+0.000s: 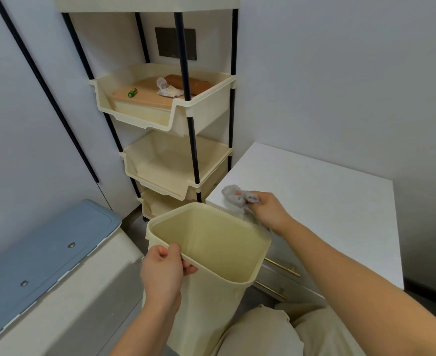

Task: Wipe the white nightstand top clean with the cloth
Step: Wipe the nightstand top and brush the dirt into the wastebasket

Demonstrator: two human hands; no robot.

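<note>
Right hand (pixel 268 211) bunches cloth (pixel 236 197) at nightstand (pixel 314 191) front-left corner.

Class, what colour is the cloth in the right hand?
Grey: the cloth shows in the head view.

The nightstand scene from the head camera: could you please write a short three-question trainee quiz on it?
1. True or false: the right hand holds the grey cloth at the front left corner of the white nightstand top.
2. What does the left hand grip? A) a shelf post B) the rim of the cream bin C) a drawer handle
3. Fill in: the bin, seen from above, looks ____ inside.

Key: 1 true; 2 B; 3 empty.
</note>
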